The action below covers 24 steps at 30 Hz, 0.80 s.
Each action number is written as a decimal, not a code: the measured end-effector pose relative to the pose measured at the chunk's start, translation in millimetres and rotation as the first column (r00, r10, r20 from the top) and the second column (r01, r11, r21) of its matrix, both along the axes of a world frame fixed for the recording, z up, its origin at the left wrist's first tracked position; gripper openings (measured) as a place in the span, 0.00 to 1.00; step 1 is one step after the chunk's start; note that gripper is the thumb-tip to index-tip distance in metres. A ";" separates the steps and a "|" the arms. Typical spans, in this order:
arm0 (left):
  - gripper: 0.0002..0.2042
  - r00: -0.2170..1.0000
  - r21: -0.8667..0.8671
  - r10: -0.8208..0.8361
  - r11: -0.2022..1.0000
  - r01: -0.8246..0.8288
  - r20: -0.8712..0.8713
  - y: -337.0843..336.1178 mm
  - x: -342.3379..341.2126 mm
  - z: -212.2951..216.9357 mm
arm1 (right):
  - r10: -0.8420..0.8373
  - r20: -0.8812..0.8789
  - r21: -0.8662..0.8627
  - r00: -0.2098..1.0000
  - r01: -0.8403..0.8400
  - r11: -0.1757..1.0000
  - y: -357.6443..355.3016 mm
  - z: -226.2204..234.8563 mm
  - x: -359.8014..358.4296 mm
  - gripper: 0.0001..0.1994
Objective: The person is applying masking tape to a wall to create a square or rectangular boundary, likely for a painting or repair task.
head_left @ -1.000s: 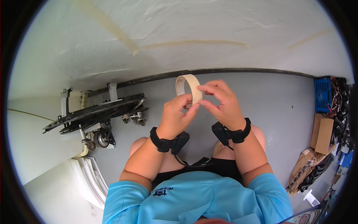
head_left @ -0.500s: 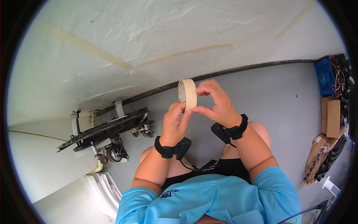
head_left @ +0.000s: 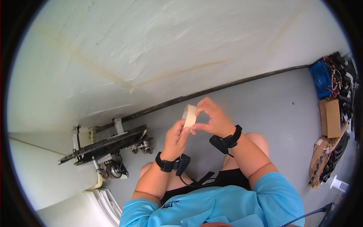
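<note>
Grey floor [head_left: 264,98] runs beyond our hands to a rough white wall [head_left: 170,45]; a black metal frame [head_left: 106,145] sits left of our left hand [head_left: 176,138]. That hand is closed on the beige roll of masking tape [head_left: 189,116] from below. Our right hand [head_left: 211,119] pinches its upper edge, fingers curled together.
</note>
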<state>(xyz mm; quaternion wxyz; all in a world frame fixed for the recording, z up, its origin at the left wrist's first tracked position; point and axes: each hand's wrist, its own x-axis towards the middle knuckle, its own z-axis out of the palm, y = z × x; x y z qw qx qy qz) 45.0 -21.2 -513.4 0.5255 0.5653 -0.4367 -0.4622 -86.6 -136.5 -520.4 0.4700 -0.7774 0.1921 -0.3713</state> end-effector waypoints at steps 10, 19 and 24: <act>0.08 1.000 0.003 -0.004 1.000 0.004 0.014 -5.0 3.7 2.0 | -0.037 0.060 0.096 0.998 0.032 0.995 0.5 -0.3 4.4 0.14; 0.09 0.995 -0.027 0.095 0.995 -0.094 0.036 -6.9 -1.7 -3.4 | -0.167 0.017 -0.096 0.986 0.168 0.981 8.8 -15.4 10.9 0.18; 0.10 0.992 -0.007 0.108 0.994 -0.107 0.067 -0.1 -0.7 -3.4 | -0.165 0.054 -0.141 0.985 0.171 0.975 11.9 -17.8 11.6 0.16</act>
